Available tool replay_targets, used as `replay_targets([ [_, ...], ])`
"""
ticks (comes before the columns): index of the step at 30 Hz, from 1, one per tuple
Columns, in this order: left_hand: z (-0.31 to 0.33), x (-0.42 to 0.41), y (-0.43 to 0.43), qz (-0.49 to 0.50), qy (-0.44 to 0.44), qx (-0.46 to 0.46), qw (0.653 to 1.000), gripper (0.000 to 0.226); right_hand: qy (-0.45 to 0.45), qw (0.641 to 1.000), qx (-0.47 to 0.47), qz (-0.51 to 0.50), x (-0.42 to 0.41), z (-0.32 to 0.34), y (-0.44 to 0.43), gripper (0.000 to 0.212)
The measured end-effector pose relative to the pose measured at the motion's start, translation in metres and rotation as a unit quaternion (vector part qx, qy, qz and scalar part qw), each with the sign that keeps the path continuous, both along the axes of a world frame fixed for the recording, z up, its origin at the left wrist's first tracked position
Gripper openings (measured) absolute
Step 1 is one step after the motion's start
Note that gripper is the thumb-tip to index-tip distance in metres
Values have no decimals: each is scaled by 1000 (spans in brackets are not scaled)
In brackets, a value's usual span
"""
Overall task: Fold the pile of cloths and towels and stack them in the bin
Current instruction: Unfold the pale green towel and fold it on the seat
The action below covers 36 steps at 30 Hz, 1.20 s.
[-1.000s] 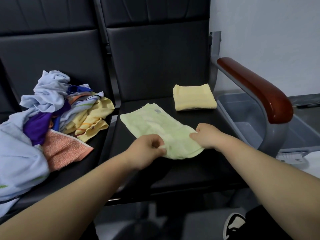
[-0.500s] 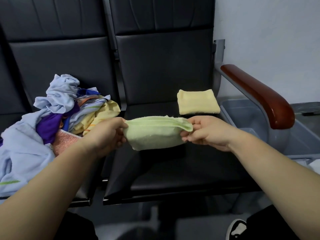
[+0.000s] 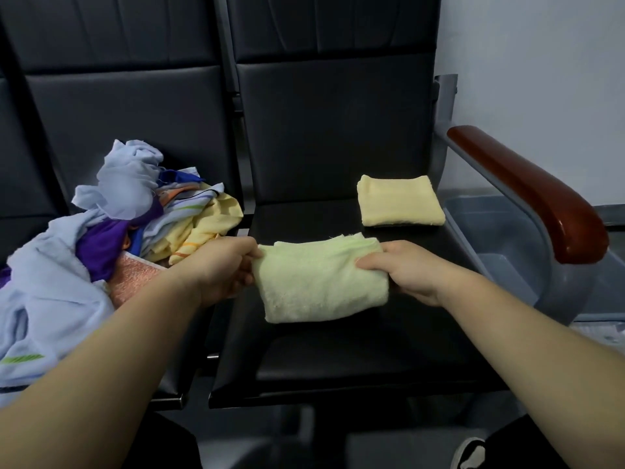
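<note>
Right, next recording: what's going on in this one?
A person is folding laundry on a row of black seats. The left hand and right hand each pinch an end of a folded light green towel low over the right-hand seat. A folded yellow towel lies further back on that seat. The unfolded pile of cloths sits on the neighbouring seat. The grey bin beyond the armrest shows no cloth.
</note>
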State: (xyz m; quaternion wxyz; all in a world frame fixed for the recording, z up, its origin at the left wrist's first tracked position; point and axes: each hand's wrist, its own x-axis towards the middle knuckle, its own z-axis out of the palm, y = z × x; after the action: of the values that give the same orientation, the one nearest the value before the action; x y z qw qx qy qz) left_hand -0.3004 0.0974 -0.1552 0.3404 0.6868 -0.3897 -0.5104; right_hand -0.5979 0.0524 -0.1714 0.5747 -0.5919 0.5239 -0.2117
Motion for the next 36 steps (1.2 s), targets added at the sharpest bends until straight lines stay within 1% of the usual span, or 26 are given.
replay_targets([
  [3, -12, 1, -19, 24, -51, -55, 997, 11, 7, 999, 5, -32, 8, -5, -14, 17],
  [6, -23, 0, -41, 31, -81, -102, 991, 15, 21, 998, -20, -62, 16, -11, -29, 13],
  [10, -40, -1, -69, 54, -145, -131, 979, 14, 70, 991, -51, -104, 29, -30, -55, 20],
  [13, -57, -4, -88, 52, -230, -159, 959, 13, 122, 981, -79, -131, 36, -45, -73, 30],
  [14, -62, -5, -93, 48, -256, -158, 953, 12, 152, 975, -92, -131, 38, -49, -79, 33],
  [16, -76, -5, -99, 34, -307, -131, 942, 13, 242, 957, -114, -116, 40, -57, -88, 39],
  [18, -88, -3, -102, 14, -358, -86, 930, 26, 319, 935, -115, -101, 42, -60, -92, 43],
  [20, -95, -3, -102, -14, -391, -48, 919, 39, 368, 921, -93, -90, 43, -59, -93, 47],
  [22, -97, -8, -101, -52, -400, -19, 915, 51, 401, 911, -66, -71, 45, -57, -93, 51],
  [24, -96, -14, -101, -80, -405, 3, 911, 51, 413, 908, -55, -51, 49, -57, -93, 57],
  [25, -96, -16, -100, -84, -407, 9, 909, 45, 412, 908, -56, -41, 51, -58, -93, 55],
  [27, -93, -20, -98, -75, -387, 3, 919, 34, 402, 913, -66, -25, 55, -62, -93, 42],
  [29, -89, -23, -96, -37, -316, -26, 948, 25, 374, 924, -81, -26, 58, -63, -91, 29],
  [31, -84, -28, -92, 15, -224, -71, 972, 23, 299, 948, -95, -50, 57, -63, -90, 24],
  [32, -79, -32, -89, 37, -192, -96, 976, 21, 242, 963, -94, -75, 56, -61, -90, 25],
  [34, -69, -41, -85, 63, -174, -152, 971, 16, 141, 977, -90, -133, 54, -55, -88, 29],
  [36, -57, -52, -87, 70, -185, -198, 960, 14, 108, 972, -120, -168, 49, -45, -90, 31],
])
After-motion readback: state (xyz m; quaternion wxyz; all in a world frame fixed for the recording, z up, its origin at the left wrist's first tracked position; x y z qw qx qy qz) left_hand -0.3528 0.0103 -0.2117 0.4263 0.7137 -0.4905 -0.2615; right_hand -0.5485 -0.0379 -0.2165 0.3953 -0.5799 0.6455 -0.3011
